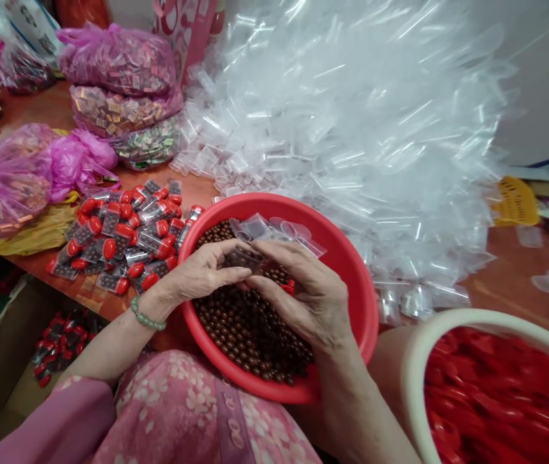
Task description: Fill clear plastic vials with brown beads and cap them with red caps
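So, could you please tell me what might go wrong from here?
The small dark-filled packet in the left hand could slip into the brown beads. The heap of clear pieces beside the red basin might slide in over its rim. The red-capped packs near the table's edge might get knocked off.

Red bowl (345, 277), dk brn beads (226, 348), clr cases (342, 122), off-wht bucket (410, 367), pink-&-wht floral apron (182, 393), grn bracelet (147, 318)

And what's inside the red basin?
Brown beads, with clear plastic pieces toward the far side. The left hand and right hand partly hide the middle; whatever lies beneath the beads is covered.
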`<action>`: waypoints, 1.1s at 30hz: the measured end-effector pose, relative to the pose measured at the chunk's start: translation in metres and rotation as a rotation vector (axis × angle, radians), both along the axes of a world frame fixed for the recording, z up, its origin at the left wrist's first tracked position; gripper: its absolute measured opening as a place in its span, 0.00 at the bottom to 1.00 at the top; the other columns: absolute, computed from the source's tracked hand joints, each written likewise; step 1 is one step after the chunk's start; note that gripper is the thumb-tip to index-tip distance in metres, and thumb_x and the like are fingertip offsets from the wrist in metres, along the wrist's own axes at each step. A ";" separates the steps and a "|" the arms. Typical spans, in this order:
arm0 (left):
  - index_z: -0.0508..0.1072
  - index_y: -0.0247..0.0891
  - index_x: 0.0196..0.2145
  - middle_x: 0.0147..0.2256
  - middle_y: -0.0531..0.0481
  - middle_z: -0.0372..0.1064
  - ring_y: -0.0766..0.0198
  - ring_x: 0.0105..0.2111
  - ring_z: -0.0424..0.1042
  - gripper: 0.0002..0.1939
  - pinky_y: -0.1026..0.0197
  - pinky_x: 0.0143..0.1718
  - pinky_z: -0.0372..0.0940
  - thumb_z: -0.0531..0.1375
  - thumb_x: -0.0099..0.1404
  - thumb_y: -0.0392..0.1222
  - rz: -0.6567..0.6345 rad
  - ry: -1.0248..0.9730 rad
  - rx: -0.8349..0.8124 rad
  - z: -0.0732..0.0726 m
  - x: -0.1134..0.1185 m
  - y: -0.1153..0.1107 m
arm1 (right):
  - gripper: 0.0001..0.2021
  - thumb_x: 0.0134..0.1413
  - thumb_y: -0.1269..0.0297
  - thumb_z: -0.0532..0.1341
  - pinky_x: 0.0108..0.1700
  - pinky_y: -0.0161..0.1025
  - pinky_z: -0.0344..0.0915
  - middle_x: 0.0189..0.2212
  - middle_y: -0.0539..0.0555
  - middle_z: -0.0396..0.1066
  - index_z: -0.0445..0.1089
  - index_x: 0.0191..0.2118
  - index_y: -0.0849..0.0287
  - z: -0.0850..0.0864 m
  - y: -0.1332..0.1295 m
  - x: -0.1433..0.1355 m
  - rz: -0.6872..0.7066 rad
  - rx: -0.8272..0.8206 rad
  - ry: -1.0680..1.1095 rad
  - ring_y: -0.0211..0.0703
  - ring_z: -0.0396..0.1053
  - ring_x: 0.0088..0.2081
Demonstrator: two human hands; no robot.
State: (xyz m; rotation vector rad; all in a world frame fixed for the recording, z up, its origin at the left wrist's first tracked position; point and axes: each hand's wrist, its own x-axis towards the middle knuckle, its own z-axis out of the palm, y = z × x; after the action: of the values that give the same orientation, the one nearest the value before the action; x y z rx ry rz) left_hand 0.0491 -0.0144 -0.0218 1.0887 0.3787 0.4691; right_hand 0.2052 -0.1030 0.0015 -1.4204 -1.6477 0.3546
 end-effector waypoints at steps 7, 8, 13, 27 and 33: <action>0.74 0.36 0.45 0.41 0.46 0.76 0.63 0.40 0.74 0.19 0.59 0.47 0.66 0.68 0.54 0.38 -0.031 -0.120 -0.170 -0.007 -0.003 0.003 | 0.27 0.53 0.62 0.67 0.58 0.52 0.67 0.57 0.58 0.70 0.68 0.59 0.49 -0.003 0.002 0.002 0.111 -0.076 -0.036 0.52 0.69 0.57; 0.74 0.36 0.44 0.41 0.45 0.76 0.62 0.40 0.75 0.19 0.59 0.48 0.65 0.68 0.53 0.36 -0.040 -0.134 -0.179 -0.008 -0.003 0.004 | 0.26 0.53 0.62 0.67 0.59 0.52 0.67 0.58 0.58 0.69 0.68 0.59 0.49 -0.003 0.003 0.002 0.114 -0.076 -0.037 0.52 0.69 0.58; 0.73 0.34 0.47 0.42 0.41 0.77 0.59 0.41 0.77 0.24 0.59 0.46 0.67 0.67 0.50 0.32 -0.104 -0.169 -0.258 -0.008 -0.004 0.007 | 0.32 0.54 0.62 0.67 0.59 0.55 0.66 0.59 0.58 0.68 0.61 0.64 0.49 -0.006 0.000 0.003 0.067 -0.141 0.057 0.53 0.69 0.57; 0.73 0.32 0.49 0.44 0.36 0.77 0.58 0.40 0.78 0.26 0.60 0.42 0.69 0.65 0.49 0.33 -0.238 -0.202 -0.346 -0.010 -0.005 0.012 | 0.27 0.49 0.57 0.70 0.58 0.51 0.65 0.54 0.57 0.71 0.68 0.56 0.51 -0.002 0.010 0.016 0.201 -0.261 0.141 0.52 0.70 0.55; 0.74 0.31 0.43 0.37 0.43 0.77 0.63 0.35 0.77 0.18 0.62 0.39 0.71 0.68 0.53 0.36 -0.261 -0.166 -0.371 -0.008 -0.005 0.010 | 0.23 0.45 0.51 0.71 0.53 0.48 0.68 0.48 0.57 0.71 0.69 0.45 0.53 -0.002 0.031 0.021 0.336 -0.348 0.227 0.52 0.71 0.51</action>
State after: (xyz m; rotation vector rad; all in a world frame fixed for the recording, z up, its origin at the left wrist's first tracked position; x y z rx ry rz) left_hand 0.0442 -0.0048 -0.0301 0.7192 0.1634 0.2415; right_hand 0.2260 -0.0721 -0.0003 -1.2863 -1.6873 0.9991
